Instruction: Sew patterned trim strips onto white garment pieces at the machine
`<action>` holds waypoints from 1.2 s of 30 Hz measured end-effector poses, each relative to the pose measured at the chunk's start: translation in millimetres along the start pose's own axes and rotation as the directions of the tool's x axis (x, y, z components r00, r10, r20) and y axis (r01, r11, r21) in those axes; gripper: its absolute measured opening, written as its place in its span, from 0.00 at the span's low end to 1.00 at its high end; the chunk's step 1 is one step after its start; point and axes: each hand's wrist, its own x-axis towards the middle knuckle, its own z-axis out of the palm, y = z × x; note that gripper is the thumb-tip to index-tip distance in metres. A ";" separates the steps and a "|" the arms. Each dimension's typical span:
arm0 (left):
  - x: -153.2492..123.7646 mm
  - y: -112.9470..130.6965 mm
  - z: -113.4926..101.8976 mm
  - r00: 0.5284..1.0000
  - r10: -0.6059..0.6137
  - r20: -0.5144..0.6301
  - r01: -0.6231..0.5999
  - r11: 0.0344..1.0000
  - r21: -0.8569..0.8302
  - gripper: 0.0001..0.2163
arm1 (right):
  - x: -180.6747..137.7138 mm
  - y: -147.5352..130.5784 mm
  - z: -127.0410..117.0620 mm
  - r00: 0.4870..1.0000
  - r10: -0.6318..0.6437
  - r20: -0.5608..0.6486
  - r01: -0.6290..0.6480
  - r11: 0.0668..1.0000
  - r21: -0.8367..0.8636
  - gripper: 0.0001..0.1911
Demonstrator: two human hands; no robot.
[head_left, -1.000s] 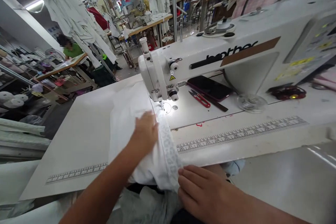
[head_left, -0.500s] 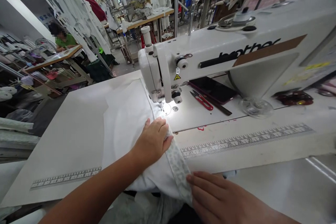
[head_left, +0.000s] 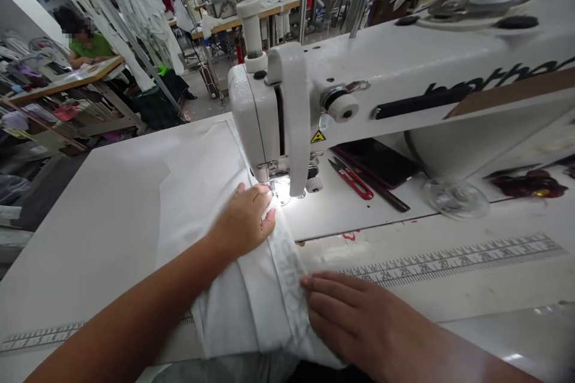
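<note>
In the head view, the white cloth [head_left: 200, 200] lies in front of the sewing machine [head_left: 263, 111] and to its left, its patterned band [head_left: 287, 263] running from beneath the machine toward the person. The left hand [head_left: 242, 218] lies palm-down on the cloth, close to the machine; whether it pinches, I cannot tell. The right hand [head_left: 353, 305] touches the band's outer edge, farther from the machine, its grip hidden underneath. To feed neatly, the left hand should press lightly, fingers clear of the machine's stitching point, while the right keeps the band straight
</note>
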 end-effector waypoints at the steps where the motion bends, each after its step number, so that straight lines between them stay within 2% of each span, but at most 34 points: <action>1: 3.8 -6.5 1.5 1.000 0.010 0.002 -0.010 1.000 0.017 0.07 | 4.5 4.0 -1.5 1.000 0.003 -0.002 -0.003 1.000 0.005 0.20; 5: 17.7 -29.5 7.4 1.000 0.007 0.025 -0.010 0.995 0.100 0.06 | 19.9 14.7 -6.6 1.000 -0.017 -0.006 0.017 1.000 0.001 0.21; 7: 19.4 -29.0 6.7 0.999 -0.022 0.031 0.018 0.992 0.124 0.06 | 21.2 15.7 -6.6 1.000 -0.021 0.000 0.021 1.000 -0.018 0.21; 9: 14.2 -13.9 1.1 0.996 -0.081 0.036 0.076 0.991 0.112 0.06 | 17.6 13.9 -4.6 1.000 -0.021 0.010 0.022 0.996 -0.087 0.21; 12: -6.5 29.6 -13.1 0.988 -0.134 0.076 0.134 0.991 0.006 0.06 | 6.8 9.2 1.1 0.999 -0.028 0.016 0.031 0.979 -0.201 0.19; 15: -32.5 69.1 -23.7 0.984 -0.065 0.163 0.077 0.994 -0.071 0.08 | -3.8 5.8 7.9 1.000 -0.010 0.024 0.015 0.976 -0.217 0.16; 18: -49.8 82.3 -25.5 0.985 -0.006 0.170 0.013 0.999 -0.037 0.11 | -10.8 4.7 12.7 0.999 -0.010 0.043 0.020 0.971 -0.239 0.18; 21: -54.3 77.9 -24.7 0.985 0.010 0.174 -0.006 1.000 -0.021 0.12 | -13.7 4.1 13.9 0.999 -0.018 0.041 0.028 0.962 -0.272 0.20; 27: -45.2 62.1 -24.7 0.984 0.058 0.168 -0.045 0.996 -0.077 0.13 | -3.4 6.9 4.6 1.000 -0.004 0.010 0.006 0.963 -0.270 0.15; 36: -18.6 17.7 -14.6 0.990 0.106 0.092 -0.100 0.993 -0.068 0.11 | 24.6 40.6 -0.9 0.998 -0.024 0.056 0.041 0.945 -0.323 0.16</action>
